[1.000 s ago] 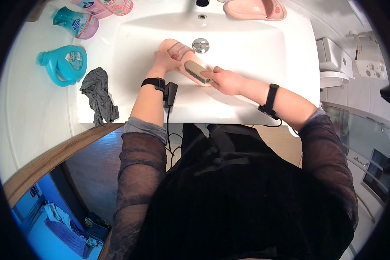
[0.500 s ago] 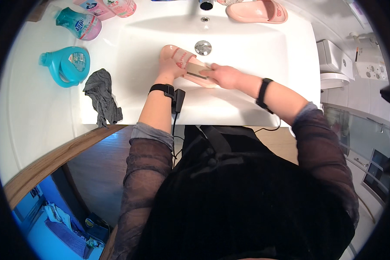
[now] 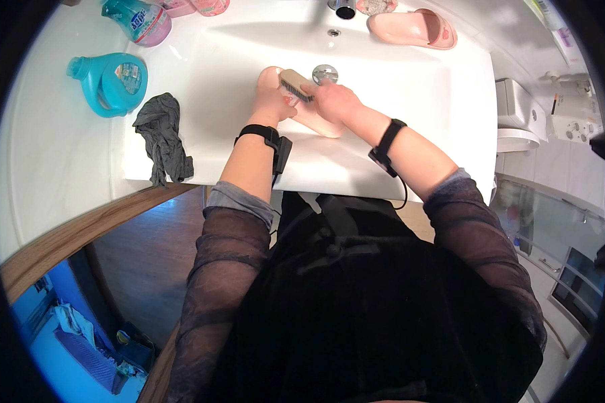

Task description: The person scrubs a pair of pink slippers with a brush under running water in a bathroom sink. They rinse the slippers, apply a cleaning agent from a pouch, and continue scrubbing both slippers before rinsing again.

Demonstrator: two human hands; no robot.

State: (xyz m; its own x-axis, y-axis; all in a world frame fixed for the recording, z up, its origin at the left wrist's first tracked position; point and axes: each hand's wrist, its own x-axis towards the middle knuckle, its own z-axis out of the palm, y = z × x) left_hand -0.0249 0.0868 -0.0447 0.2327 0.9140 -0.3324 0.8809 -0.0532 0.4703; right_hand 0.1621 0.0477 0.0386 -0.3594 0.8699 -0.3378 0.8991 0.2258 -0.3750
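A pink slipper (image 3: 321, 125) lies at a slant in the white sink basin. My left hand (image 3: 273, 104) is closed round its strap side and hides part of the strap. In my right hand (image 3: 336, 103) is a scrubbing brush (image 3: 294, 82) with a light wooden back and dark bristles. The brush is tilted over the strap end of the slipper, close to my left fingers; whether the bristles touch it I cannot tell. Both wrists wear black bands with small devices.
The sink (image 3: 410, 144) has a drain cover (image 3: 325, 74) and a faucet (image 3: 345, 10). A second pink slipper (image 3: 413, 28) rests on the back ledge. At left are a teal jug (image 3: 111, 84), a teal-and-pink bottle (image 3: 141, 21) and a crumpled grey cloth (image 3: 160, 138). A toilet (image 3: 514, 107) stands at right.
The brush has moved from the slipper's sole area up and left toward the strap, turning so its bristles show. My right arm has shifted left. The whole view has shifted slightly.
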